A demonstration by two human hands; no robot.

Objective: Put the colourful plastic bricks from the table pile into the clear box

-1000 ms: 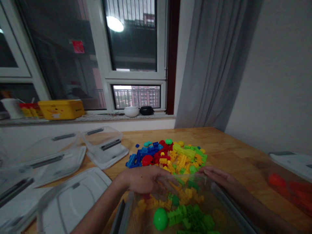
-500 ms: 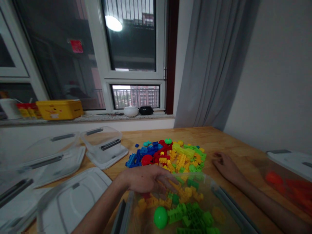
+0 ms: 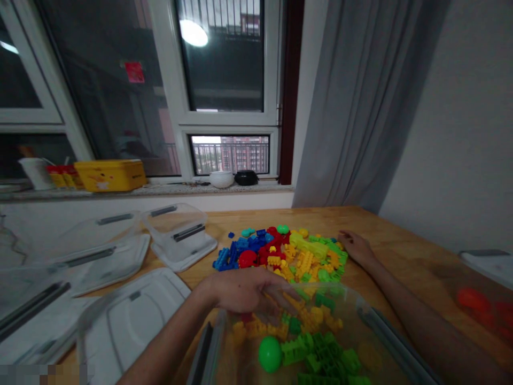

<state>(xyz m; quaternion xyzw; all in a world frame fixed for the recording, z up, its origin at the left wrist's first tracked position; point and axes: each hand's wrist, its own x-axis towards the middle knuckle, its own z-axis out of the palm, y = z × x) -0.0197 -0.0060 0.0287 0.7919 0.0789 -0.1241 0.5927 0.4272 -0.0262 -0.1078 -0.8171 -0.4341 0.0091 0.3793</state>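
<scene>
A clear plastic storage box (image 3: 340,289) stands close in front of me, with green bricks (image 3: 320,353) and a green ball-shaped piece (image 3: 270,354) in it. My left hand (image 3: 252,291) is closed over its far left rim, the fingers showing hazily through the plastic. Beyond the box lies a mixed pile of toy building bricks (image 3: 303,262), blue at left, red in the middle, yellow and light green at right. My right hand (image 3: 356,247) is at the pile's right edge, palm down, fingers loosely apart and nearest the light green bricks. I see nothing held in it.
White box lids (image 3: 136,315) and clear empty boxes (image 3: 176,219) cover the left side. A box with red-orange pieces (image 3: 475,302) stands at the far right. On the windowsill are a yellow box (image 3: 110,175), a white pot (image 3: 221,179) and a black pot (image 3: 246,177).
My right hand has moved forward and left, from the bare tabletop to the pile's right edge. My left hand stays at the box rim. The view has turned slightly left.
</scene>
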